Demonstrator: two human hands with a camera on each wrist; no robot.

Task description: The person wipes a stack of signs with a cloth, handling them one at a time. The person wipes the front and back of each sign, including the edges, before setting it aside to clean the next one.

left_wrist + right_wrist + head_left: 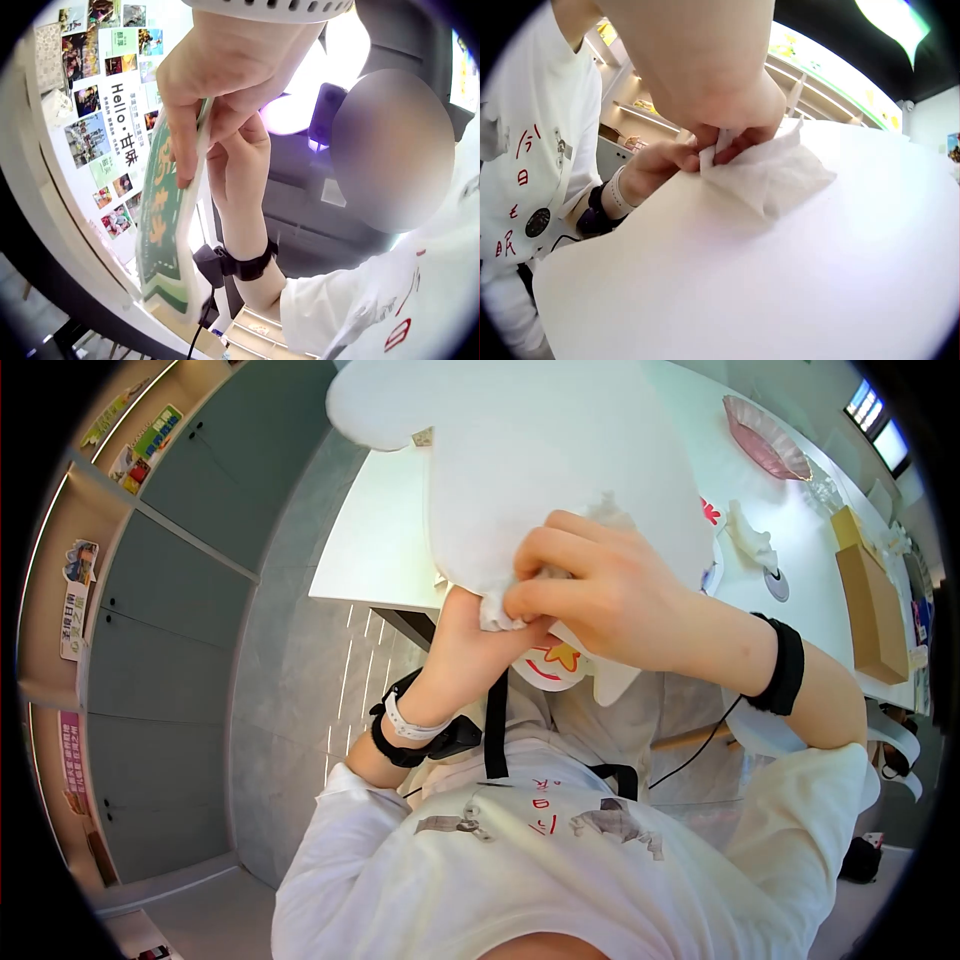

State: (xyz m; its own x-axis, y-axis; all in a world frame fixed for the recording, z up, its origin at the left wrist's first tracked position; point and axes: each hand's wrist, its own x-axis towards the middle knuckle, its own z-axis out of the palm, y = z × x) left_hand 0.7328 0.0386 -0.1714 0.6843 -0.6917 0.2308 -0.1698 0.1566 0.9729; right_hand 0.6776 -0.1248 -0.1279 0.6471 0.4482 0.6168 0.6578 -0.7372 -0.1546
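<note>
A large white board with rounded, wavy edges [550, 455] is held up in front of the body. Its other face, green with orange lettering [160, 214], shows in the left wrist view. My left hand [472, 645] grips the board's near edge, thumb on one side and fingers on the other. With bent fingers, my right hand [620, 592] pinches a crumpled white tissue [776, 178] against the blank white face, close beside the left hand. Part of the tissue is hidden under the right fingers.
Behind the board stands a white table [370, 550]. On its right side are a pink scalloped dish [765, 442], another crumpled tissue [748, 538] and a cardboard box [872, 610]. Grey cabinets [165, 650] line the left. A black cable [700, 745] hangs below the right forearm.
</note>
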